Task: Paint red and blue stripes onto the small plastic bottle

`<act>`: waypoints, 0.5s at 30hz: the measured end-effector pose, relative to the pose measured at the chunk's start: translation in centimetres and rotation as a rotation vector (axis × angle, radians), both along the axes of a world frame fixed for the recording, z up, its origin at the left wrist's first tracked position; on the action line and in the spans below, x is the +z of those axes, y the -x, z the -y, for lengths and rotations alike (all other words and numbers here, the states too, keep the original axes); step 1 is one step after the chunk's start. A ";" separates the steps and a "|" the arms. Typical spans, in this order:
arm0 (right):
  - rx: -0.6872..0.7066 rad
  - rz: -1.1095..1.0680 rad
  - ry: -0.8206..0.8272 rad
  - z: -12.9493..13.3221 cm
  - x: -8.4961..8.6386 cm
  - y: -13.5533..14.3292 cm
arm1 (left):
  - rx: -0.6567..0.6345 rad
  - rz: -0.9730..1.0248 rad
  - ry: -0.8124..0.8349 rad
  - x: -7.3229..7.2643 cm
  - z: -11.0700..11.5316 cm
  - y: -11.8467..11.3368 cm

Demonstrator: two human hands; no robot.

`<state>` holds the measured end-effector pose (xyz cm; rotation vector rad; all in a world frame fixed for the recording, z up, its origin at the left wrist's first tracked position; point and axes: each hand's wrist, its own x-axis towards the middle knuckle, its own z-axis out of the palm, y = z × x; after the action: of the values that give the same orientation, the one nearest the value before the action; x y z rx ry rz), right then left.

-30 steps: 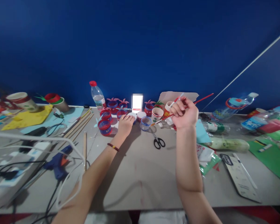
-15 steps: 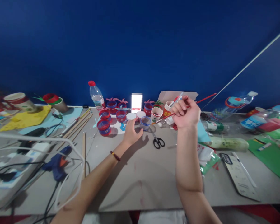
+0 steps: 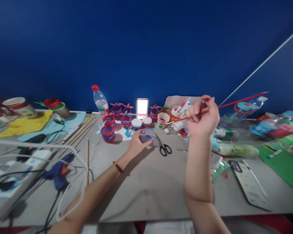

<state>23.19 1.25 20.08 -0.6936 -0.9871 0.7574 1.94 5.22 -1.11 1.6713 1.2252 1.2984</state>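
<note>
Near the middle of the table, my left hand (image 3: 137,144) has its thumb and fingers round a small clear plastic cup (image 3: 147,135). My right hand (image 3: 202,118) is raised above the table to the right, its fingers closed round a long red brush (image 3: 243,98). The brush's lower part slants down leftward to a paper cup (image 3: 163,120). Black scissors (image 3: 165,149) lie just right of the clear cup. Two white-lidded jars (image 3: 137,123) stand behind my left hand. Several red and purple cups with paper leaves, one of them at the front (image 3: 108,134), stand to its left.
A blue glue gun (image 3: 60,175), a power strip (image 3: 19,182) and a white wire frame (image 3: 81,156) occupy the left. A red-capped bottle (image 3: 101,102) stands at the back. On the right lie a phone (image 3: 250,185), plastic bottles and a green sheet (image 3: 285,165).
My left hand has closed round the clear cup and drawn it slightly left and nearer. My right hand has moved right with the brush, whose tip is now farther from the clear cup.
</note>
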 end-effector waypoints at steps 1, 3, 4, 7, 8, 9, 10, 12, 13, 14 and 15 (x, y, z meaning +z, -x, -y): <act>-0.076 0.054 -0.039 0.3 0.0 0.0 | -0.003 0.043 0.018 0.0 0.8 0.7; -0.215 0.244 -0.008 0.8 -0.6 0.2 | -0.023 0.131 0.066 0.2 2.5 1.8; -0.251 0.394 0.053 0.9 -1.1 0.3 | -0.032 0.170 0.094 0.4 3.3 2.1; -0.347 0.929 0.217 -0.2 -3.5 1.3 | -0.031 0.213 0.148 1.2 5.0 2.3; -0.339 1.061 0.247 -0.9 -4.5 1.9 | -0.041 0.206 0.153 1.5 5.3 2.3; -0.317 1.158 0.271 -1.7 -5.4 2.5 | -0.042 0.193 0.140 1.7 5.5 2.2; -0.305 1.222 0.297 -2.6 -6.2 3.3 | -0.043 0.173 0.103 1.9 5.7 2.1; -0.276 1.360 0.353 -4.5 -7.5 4.8 | -0.076 0.097 0.003 2.3 5.7 2.2; -0.267 1.429 0.395 -5.3 -8.0 5.5 | -0.099 0.060 -0.041 2.4 5.7 2.3; -0.248 1.505 0.458 -6.1 -8.4 6.2 | -0.122 0.020 -0.077 2.4 5.6 2.4; -0.208 1.592 0.515 -6.7 -8.7 6.7 | -0.141 -0.016 -0.102 2.4 5.6 2.6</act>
<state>16.45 7.98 11.35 -1.9349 -2.0939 0.1172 -0.65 -0.37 1.33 1.8083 1.0454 1.2820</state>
